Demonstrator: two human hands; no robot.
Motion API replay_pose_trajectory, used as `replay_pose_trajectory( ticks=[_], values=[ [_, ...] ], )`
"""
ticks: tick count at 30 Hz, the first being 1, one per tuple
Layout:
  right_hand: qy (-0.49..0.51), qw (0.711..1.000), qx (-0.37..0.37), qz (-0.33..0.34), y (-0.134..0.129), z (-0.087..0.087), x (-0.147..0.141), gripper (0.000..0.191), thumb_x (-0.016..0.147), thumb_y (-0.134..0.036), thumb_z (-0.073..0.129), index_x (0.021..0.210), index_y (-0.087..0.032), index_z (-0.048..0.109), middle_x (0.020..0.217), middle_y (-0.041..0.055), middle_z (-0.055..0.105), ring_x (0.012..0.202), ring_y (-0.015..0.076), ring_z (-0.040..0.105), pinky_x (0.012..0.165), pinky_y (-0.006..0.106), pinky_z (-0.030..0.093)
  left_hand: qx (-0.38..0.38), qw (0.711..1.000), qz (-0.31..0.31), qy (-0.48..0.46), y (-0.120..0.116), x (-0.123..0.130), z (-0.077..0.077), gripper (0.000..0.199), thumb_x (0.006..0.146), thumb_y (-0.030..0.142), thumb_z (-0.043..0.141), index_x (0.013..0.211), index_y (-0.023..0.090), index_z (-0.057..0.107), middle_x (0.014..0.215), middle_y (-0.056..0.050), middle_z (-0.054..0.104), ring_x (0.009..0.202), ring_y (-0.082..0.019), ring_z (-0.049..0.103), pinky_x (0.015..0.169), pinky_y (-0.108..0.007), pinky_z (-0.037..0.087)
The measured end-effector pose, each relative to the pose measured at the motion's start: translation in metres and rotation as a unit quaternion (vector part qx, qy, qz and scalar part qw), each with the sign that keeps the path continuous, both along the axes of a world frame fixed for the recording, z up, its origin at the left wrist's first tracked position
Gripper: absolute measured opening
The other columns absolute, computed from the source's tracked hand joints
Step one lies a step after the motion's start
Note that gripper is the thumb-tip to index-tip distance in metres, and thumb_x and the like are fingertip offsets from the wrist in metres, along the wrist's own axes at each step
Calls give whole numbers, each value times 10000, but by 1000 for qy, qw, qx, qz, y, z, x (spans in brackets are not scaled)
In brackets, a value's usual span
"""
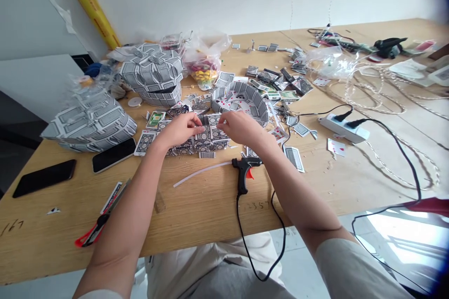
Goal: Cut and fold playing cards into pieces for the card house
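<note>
A box-like piece built from black-and-white patterned playing cards (pixel 211 136) lies on the table in front of me. My left hand (pixel 183 129) is at its left part, thumb and fingers bent in and closed on the card edge. At the right part, my right hand (pixel 239 127) pinches the upper edge of the same piece; its fingertips are partly hidden. Nearer to me lies a black glue gun (pixel 242 177) with an orange trigger, a long white glue stick (pixel 199 174) at its rear. Behind my right hand stands an open card basket (pixel 257 103).
Two finished-looking card baskets (pixel 152 67) (pixel 91 124) stand at the left, near two phones (pixel 45 177) (pixel 114 155). A red utility knife (pixel 91 233) lies front left. On the right are a power strip (pixel 343 127), coiled rope (pixel 379 98) and the glue gun's cord.
</note>
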State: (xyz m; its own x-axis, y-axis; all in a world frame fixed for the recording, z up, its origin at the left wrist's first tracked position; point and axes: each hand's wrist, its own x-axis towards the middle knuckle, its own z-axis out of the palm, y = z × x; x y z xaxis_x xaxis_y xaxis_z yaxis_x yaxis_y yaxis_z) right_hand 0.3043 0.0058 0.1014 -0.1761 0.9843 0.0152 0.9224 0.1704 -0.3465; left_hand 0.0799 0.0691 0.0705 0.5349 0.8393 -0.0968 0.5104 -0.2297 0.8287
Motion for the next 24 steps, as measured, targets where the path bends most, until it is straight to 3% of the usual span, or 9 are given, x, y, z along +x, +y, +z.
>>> replay_pose_trajectory(
  ticks=[8, 15, 18, 24],
  values=[
    [11, 999, -38, 10, -3, 4, -1, 264, 971, -203, 727, 1214, -163, 822, 1032, 139, 838, 1008, 309, 768, 881, 420, 556, -29, 999, -31, 20, 6, -2, -3, 512, 707, 637, 912, 817, 184, 703, 756, -21, 699, 702, -175, 592, 667, -295, 436],
    [-26, 992, -56, 107, -4, -3, -7, 635, 865, -244, 918, 1457, -206, 691, 1078, 111, 840, 1033, 297, 782, 865, 373, 551, -16, 999, -44, 14, 7, -1, -8, 468, 743, 604, 883, 874, 181, 733, 797, -37, 718, 737, -185, 611, 690, -306, 453],
    [-48, 991, -64, 107, -2, -7, -13, 584, 906, -303, 890, 1439, -165, 695, 1139, 155, 831, 1079, 332, 776, 858, 384, 545, -17, 999, -44, 18, 8, 0, -12, 464, 753, 606, 866, 887, 182, 734, 822, -43, 732, 766, -196, 624, 708, -314, 463],
    [-44, 991, -93, 88, 2, -8, -16, 466, 962, -288, 813, 1406, -188, 715, 1057, 126, 827, 1056, 322, 765, 863, 380, 529, -16, 998, -44, 41, 10, 0, -17, 463, 785, 612, 837, 922, 182, 733, 857, -47, 744, 812, -215, 651, 739, -334, 483]
  ],
)
